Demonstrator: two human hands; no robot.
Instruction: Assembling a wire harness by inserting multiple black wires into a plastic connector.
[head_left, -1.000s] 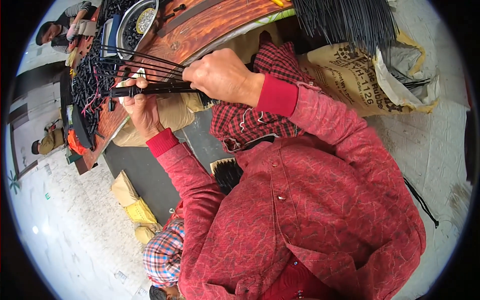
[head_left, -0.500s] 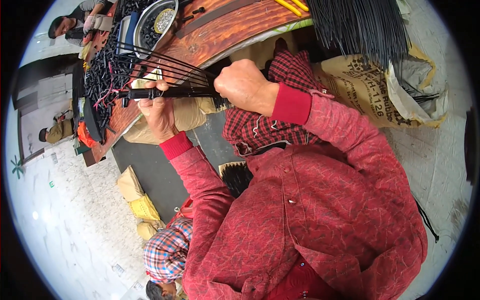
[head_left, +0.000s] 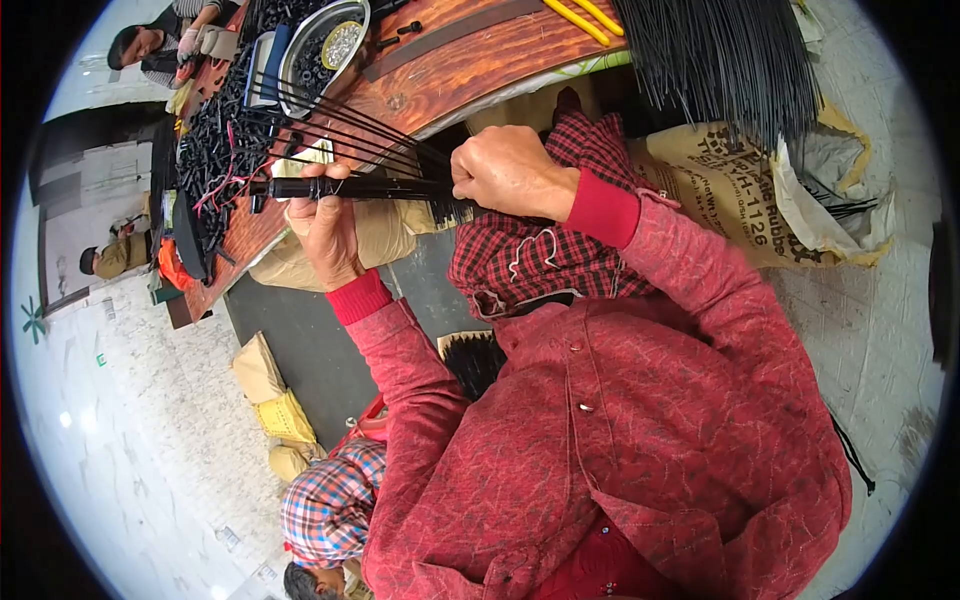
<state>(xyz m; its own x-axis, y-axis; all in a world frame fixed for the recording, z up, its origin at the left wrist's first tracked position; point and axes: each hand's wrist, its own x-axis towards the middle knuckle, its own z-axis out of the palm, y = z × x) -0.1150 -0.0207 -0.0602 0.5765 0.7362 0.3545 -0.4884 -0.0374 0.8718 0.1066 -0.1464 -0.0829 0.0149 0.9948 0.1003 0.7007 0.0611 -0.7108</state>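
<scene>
Black rods (head_left: 430,156) reach the right hand (head_left: 512,172), their ends hidden behind it.

The black tube (head_left: 290,188) looks like smooth, glossy plastic, while the thin black rods (head_left: 400,150) carry only a faint sheen. The wooden tabletop (head_left: 450,75) shows varnished grain, the bowl (head_left: 291,70) shiny metal, and the yellow handles (head_left: 577,22) smooth plastic. The jacket (head_left: 690,400) is matt, textured cloth with ribbed knit cuffs (head_left: 603,208); the sack (head_left: 690,170) looks matt and creased.
</scene>
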